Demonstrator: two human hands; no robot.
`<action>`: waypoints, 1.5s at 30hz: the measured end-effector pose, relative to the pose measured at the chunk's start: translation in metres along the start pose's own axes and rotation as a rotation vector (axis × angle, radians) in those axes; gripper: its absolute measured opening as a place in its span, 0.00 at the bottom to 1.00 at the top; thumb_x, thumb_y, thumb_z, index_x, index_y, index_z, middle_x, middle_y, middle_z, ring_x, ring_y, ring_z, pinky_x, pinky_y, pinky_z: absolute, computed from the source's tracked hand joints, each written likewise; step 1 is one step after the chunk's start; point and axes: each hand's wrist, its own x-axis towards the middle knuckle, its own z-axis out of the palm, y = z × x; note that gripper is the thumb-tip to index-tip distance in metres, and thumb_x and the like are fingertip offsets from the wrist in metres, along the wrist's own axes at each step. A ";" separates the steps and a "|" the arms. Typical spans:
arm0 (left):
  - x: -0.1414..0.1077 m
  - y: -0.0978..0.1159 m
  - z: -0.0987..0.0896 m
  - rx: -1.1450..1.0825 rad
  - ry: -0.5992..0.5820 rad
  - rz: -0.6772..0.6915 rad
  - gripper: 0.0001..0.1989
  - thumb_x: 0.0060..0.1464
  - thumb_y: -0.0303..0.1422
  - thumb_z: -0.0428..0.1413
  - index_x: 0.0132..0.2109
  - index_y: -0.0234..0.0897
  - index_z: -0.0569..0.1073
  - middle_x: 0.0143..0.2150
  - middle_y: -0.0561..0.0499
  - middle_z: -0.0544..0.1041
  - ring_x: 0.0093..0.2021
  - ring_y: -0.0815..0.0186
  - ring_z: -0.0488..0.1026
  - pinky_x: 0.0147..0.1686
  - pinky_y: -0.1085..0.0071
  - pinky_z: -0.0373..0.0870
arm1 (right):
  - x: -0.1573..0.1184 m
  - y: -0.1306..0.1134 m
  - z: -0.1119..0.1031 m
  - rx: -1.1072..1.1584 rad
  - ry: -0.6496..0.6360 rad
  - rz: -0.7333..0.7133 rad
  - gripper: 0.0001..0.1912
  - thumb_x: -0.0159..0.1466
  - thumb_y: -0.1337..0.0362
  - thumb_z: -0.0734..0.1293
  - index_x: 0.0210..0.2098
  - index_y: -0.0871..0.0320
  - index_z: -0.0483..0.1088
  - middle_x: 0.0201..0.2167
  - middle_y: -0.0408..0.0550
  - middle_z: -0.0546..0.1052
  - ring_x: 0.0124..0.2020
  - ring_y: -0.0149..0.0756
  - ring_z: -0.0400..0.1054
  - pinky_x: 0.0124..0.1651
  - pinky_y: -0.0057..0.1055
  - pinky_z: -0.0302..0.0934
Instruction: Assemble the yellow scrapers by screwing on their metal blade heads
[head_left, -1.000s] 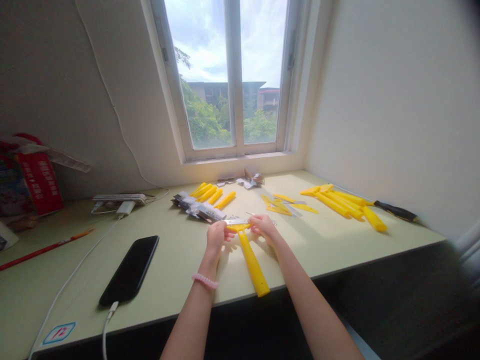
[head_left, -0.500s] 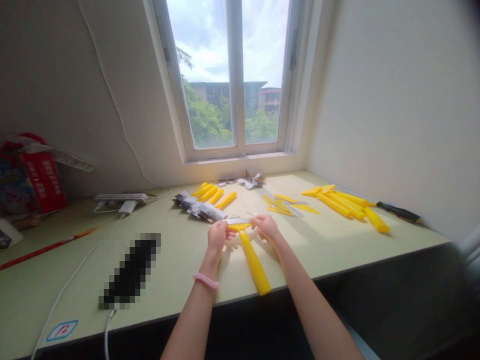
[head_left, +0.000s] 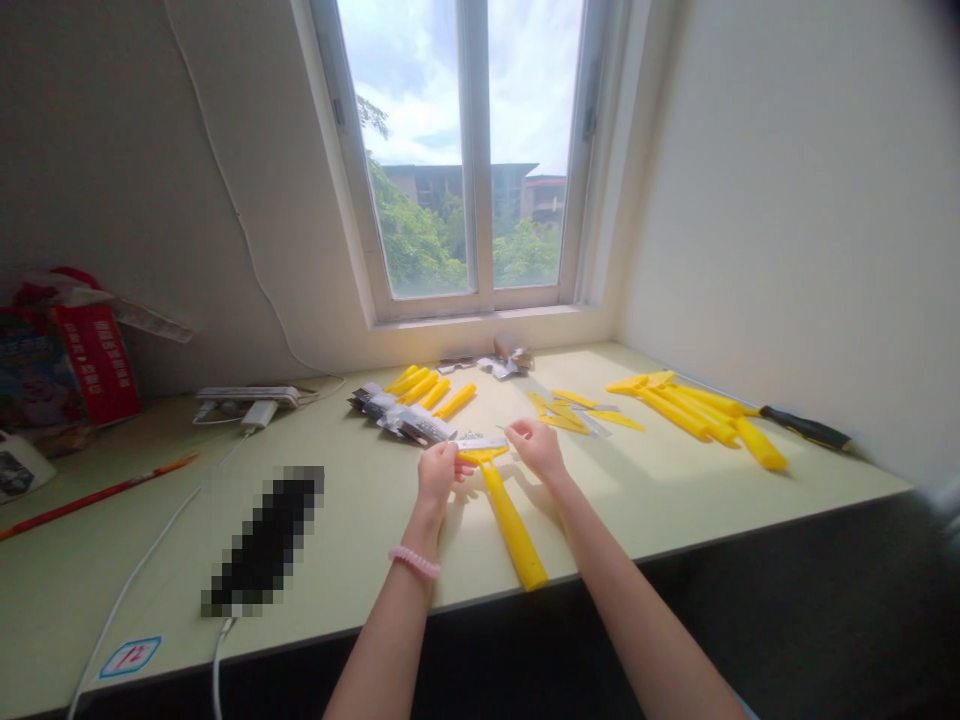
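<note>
Table (head_left: 360, 520) stands before window (head_left: 472, 200). Box (head_left: 97, 365) sits rear left, pencil (head_left: 101, 494) in front. Right of box: power strip (head_left: 247, 397). Scraper (head_left: 514, 525) is front centre; packaged scrapers (head_left: 416, 422) lie behind-left, loose parts (head_left: 559, 412) behind-right. Further right: handles (head_left: 679, 410), then screwdriver (head_left: 806, 428).

A pale green tabletop (head_left: 360, 530) is stretching across the lower frame. Wrapped yellow-handled tools (head_left: 420, 400) are lying left of centre, with crumpled packaging (head_left: 506, 360) sitting behind them. Flat yellow pieces (head_left: 559, 412) are overlapping right of centre; yellow handles (head_left: 694, 410) and a black-handled tool (head_left: 806, 428) are lying farther right. A white power strip (head_left: 247, 398), a red pencil (head_left: 97, 495), a pixelated dark object (head_left: 266, 545) and a numbered label (head_left: 131, 657) are occupying the left.
</note>
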 end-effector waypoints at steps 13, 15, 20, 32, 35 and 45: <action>0.001 -0.003 0.000 -0.014 -0.006 -0.019 0.05 0.41 0.27 0.53 0.24 0.30 0.72 0.19 0.42 0.75 0.16 0.68 0.69 0.14 0.77 0.61 | 0.033 0.050 -0.047 -0.734 0.317 0.329 0.17 0.61 0.58 0.62 0.45 0.62 0.72 0.49 0.63 0.68 0.51 0.55 0.58 0.49 0.45 0.52; 0.001 -0.003 0.000 -0.003 -0.010 -0.011 0.05 0.41 0.28 0.52 0.25 0.30 0.72 0.20 0.42 0.76 0.16 0.68 0.69 0.14 0.77 0.61 | 0.034 0.052 -0.048 -0.726 0.317 0.370 0.17 0.62 0.60 0.61 0.47 0.63 0.70 0.49 0.65 0.69 0.51 0.55 0.59 0.48 0.45 0.52; 0.001 -0.004 -0.001 0.028 -0.017 0.004 0.06 0.43 0.29 0.51 0.25 0.29 0.72 0.20 0.41 0.76 0.17 0.68 0.69 0.15 0.77 0.61 | 0.037 0.054 -0.048 -0.696 0.320 0.404 0.17 0.63 0.60 0.60 0.45 0.63 0.71 0.47 0.65 0.70 0.50 0.55 0.60 0.48 0.46 0.52; -0.003 0.001 0.001 0.056 -0.026 -0.025 0.07 0.45 0.26 0.49 0.25 0.31 0.70 0.19 0.45 0.75 0.16 0.70 0.68 0.16 0.77 0.62 | 0.038 0.060 -0.053 -0.512 0.401 0.445 0.12 0.61 0.60 0.60 0.37 0.60 0.71 0.47 0.64 0.70 0.52 0.57 0.60 0.50 0.51 0.53; -0.002 0.000 0.001 0.067 -0.030 -0.026 0.07 0.45 0.26 0.48 0.25 0.31 0.70 0.19 0.45 0.75 0.17 0.69 0.69 0.16 0.77 0.62 | 0.039 0.063 -0.057 -0.316 0.558 0.407 0.09 0.60 0.59 0.61 0.33 0.57 0.68 0.46 0.59 0.71 0.52 0.54 0.61 0.51 0.50 0.55; 0.001 -0.005 0.000 0.075 -0.054 -0.008 0.06 0.44 0.27 0.49 0.24 0.32 0.69 0.20 0.44 0.76 0.18 0.69 0.69 0.18 0.76 0.64 | 0.042 0.044 -0.063 1.001 0.476 0.315 0.15 0.55 0.55 0.69 0.33 0.55 0.60 0.21 0.36 0.69 0.20 0.26 0.65 0.24 0.23 0.62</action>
